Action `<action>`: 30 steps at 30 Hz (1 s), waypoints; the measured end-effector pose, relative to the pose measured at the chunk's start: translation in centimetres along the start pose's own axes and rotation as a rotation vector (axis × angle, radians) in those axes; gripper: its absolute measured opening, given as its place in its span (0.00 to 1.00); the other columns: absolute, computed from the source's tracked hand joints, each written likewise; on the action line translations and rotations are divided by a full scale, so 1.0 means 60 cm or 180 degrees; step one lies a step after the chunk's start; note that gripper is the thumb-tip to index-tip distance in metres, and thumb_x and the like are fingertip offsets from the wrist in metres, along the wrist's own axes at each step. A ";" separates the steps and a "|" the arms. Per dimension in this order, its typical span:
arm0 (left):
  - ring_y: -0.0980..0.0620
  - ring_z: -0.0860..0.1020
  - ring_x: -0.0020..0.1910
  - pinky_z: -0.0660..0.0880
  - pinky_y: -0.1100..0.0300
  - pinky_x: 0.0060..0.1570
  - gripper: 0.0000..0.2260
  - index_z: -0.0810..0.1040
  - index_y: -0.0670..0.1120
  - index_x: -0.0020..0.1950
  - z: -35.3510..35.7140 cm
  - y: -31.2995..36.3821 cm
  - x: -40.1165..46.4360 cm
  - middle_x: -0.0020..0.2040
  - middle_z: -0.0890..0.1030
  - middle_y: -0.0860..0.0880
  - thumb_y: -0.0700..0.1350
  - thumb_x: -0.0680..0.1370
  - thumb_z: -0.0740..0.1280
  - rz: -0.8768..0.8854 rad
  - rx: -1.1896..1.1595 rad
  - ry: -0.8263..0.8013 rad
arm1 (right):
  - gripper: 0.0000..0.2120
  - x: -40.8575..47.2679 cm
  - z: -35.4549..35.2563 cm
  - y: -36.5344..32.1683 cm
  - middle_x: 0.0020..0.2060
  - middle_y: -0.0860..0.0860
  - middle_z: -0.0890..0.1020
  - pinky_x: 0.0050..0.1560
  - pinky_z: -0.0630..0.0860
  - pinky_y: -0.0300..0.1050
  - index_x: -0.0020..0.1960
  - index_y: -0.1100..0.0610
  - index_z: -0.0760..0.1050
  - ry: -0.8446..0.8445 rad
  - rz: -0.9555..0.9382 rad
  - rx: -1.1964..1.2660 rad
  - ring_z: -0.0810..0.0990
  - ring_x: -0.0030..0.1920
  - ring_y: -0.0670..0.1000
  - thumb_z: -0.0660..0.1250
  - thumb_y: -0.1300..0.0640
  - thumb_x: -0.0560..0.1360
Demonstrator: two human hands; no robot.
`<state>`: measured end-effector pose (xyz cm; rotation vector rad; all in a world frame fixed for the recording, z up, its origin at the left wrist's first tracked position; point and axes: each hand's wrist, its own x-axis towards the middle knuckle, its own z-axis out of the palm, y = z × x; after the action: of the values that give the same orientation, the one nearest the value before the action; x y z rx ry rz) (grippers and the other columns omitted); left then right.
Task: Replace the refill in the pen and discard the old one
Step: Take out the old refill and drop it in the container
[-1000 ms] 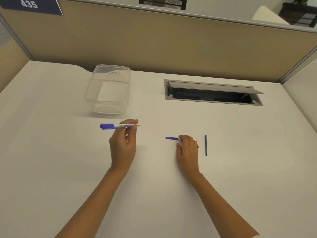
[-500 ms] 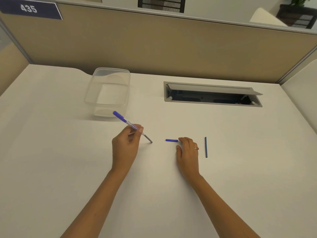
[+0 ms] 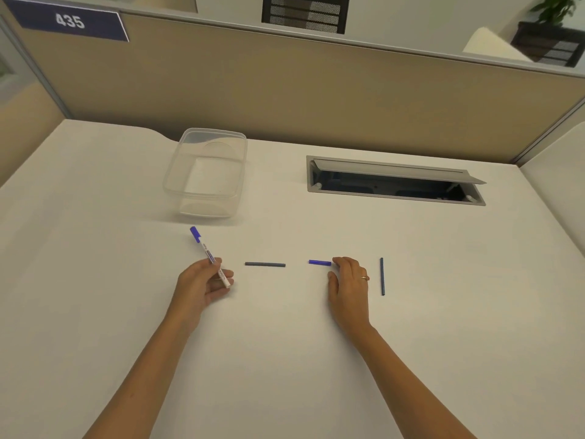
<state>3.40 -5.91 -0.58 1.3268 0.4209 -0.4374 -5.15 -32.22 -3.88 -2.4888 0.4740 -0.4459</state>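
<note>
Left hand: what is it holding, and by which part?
The left hand holds the pen barrel near its open lower end, blue cap end pointing up and away.

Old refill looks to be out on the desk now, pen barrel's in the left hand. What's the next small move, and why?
Probably pick up the grey refill lying between the hands and drop it into the empty clear container. The left hand holds the pen; the right hand rests flat, holding nothing.
</note>
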 end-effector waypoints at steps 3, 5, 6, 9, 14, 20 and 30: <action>0.49 0.85 0.33 0.80 0.61 0.31 0.04 0.78 0.41 0.47 -0.011 -0.004 0.005 0.36 0.85 0.42 0.39 0.77 0.64 -0.0178 -0.0173 -0.0052 | 0.13 0.004 0.000 -0.002 0.57 0.56 0.77 0.60 0.65 0.49 0.60 0.62 0.72 -0.0035 0.0153 0.0148 0.74 0.58 0.58 0.62 0.65 0.75; 0.48 0.85 0.35 0.80 0.61 0.31 0.04 0.78 0.41 0.48 -0.014 -0.005 0.008 0.35 0.86 0.44 0.39 0.77 0.63 -0.0204 -0.0219 -0.0105 | 0.13 0.008 -0.002 -0.011 0.57 0.56 0.77 0.59 0.64 0.45 0.60 0.61 0.72 0.0055 0.0298 0.0279 0.73 0.57 0.57 0.63 0.64 0.76; 0.48 0.85 0.37 0.80 0.60 0.32 0.04 0.78 0.41 0.48 -0.016 -0.006 0.008 0.36 0.86 0.44 0.39 0.77 0.63 -0.0203 -0.0223 -0.0120 | 0.13 0.010 -0.002 -0.020 0.57 0.57 0.77 0.58 0.64 0.45 0.60 0.60 0.73 0.0119 0.0254 0.0253 0.73 0.56 0.57 0.64 0.63 0.75; 0.48 0.85 0.39 0.81 0.60 0.35 0.05 0.77 0.41 0.49 -0.017 -0.009 0.009 0.39 0.86 0.43 0.40 0.77 0.64 -0.0169 -0.0191 -0.0123 | 0.12 0.011 0.009 -0.060 0.52 0.57 0.79 0.52 0.67 0.47 0.56 0.59 0.77 -0.0042 -0.0259 0.0040 0.76 0.50 0.60 0.67 0.64 0.72; 0.49 0.85 0.39 0.82 0.60 0.37 0.07 0.75 0.40 0.53 -0.016 -0.012 0.004 0.40 0.86 0.43 0.41 0.77 0.64 -0.0105 -0.0212 -0.0110 | 0.09 0.017 0.051 -0.129 0.45 0.60 0.81 0.42 0.75 0.52 0.50 0.62 0.80 -0.0511 -0.0921 -0.0352 0.77 0.42 0.64 0.70 0.65 0.70; 0.46 0.85 0.42 0.82 0.56 0.42 0.06 0.75 0.39 0.52 -0.022 -0.014 0.003 0.40 0.87 0.43 0.40 0.77 0.64 -0.0127 -0.0348 -0.0155 | 0.03 0.023 0.074 -0.148 0.35 0.60 0.79 0.35 0.73 0.51 0.40 0.65 0.79 -0.0453 -0.0967 -0.0464 0.75 0.36 0.62 0.67 0.68 0.72; 0.47 0.85 0.46 0.82 0.54 0.40 0.04 0.74 0.42 0.48 -0.078 0.016 0.039 0.48 0.85 0.41 0.35 0.77 0.63 -0.0027 -0.1278 -0.0106 | 0.06 0.108 0.051 -0.262 0.41 0.56 0.81 0.41 0.69 0.41 0.43 0.62 0.78 -0.0326 -0.0223 0.0677 0.77 0.40 0.53 0.62 0.63 0.74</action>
<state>5.67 -1.31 -1.90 0.9279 0.4595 -0.3588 5.48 -21.30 4.19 -2.3144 0.2837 -0.3732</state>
